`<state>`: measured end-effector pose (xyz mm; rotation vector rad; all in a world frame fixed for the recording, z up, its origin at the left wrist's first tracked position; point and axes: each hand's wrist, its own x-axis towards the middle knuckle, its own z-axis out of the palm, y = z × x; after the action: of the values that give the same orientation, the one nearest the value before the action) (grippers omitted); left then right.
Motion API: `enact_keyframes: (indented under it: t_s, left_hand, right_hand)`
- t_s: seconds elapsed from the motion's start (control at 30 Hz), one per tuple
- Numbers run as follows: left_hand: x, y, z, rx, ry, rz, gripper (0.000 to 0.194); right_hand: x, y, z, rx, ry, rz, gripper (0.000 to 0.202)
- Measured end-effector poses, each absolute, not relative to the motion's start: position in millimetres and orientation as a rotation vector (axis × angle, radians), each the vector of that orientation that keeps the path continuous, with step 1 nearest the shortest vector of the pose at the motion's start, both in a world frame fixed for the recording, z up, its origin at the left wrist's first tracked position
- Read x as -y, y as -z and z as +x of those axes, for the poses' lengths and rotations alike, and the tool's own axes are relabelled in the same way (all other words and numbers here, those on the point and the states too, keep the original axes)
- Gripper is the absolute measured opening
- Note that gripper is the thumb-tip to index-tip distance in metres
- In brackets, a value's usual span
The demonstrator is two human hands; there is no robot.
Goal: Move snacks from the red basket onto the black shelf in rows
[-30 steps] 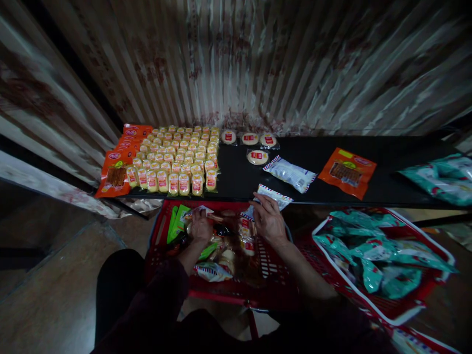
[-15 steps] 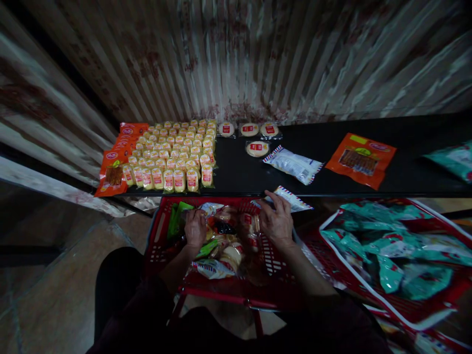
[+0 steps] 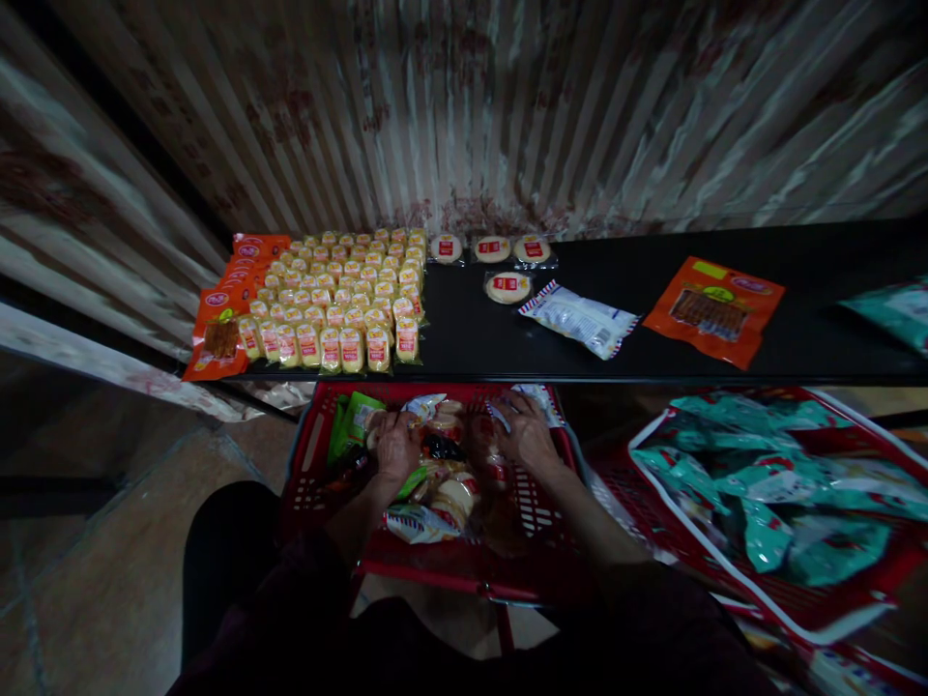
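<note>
My right hand (image 3: pixel 528 439) is inside the near red basket (image 3: pixel 449 570), at its far right. Its fingers are closed on a white snack packet (image 3: pixel 542 404) with striped ends, which shows on both sides of them. My left hand (image 3: pixel 396 449) reaches into the same basket at the left, beside a green packet (image 3: pixel 352 425). Its fingertips are down among the packets, too dim to make out. Between the hands lie round wrapped cakes (image 3: pixel 455 495), a dark packet (image 3: pixel 441 447) and another white striped packet (image 3: pixel 420 524).
On the black shelf (image 3: pixel 464 338) stand rows of small wrapped cakes (image 3: pixel 340 300), orange packets (image 3: pixel 217 338), several round wrapped cakes (image 3: pixel 507 287), a white packet (image 3: pixel 580 319) and an orange packet (image 3: pixel 714 307). A second red basket (image 3: pixel 725 561) at right holds teal packets (image 3: pixel 775 483).
My right hand has moved left and down into the basket, taking the white striped packet from the shelf edge with it. My left hand has shifted slightly right.
</note>
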<state>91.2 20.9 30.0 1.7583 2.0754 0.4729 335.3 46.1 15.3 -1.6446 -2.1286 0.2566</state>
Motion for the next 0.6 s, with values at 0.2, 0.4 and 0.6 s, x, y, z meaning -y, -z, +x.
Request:
enact_keyframes:
  t_s: [0.2, 0.4, 0.6]
  left_hand:
    - [-31, -10, 78, -2.071, -0.659, 1.45, 0.022]
    - [-34, -1, 74, -2.049, -0.689, 1.377, 0.022]
    - [-33, 4, 75, -1.981, -0.681, 1.397, 0.027]
  right_hand:
    - [-41, -12, 322, 2.248, -0.347, -1.686, 0.032]
    - [-39, -2, 305, 2.36, -0.514, -1.534, 0.041]
    - [-37, 8, 291, 2.427, -0.781, -1.257, 0.057]
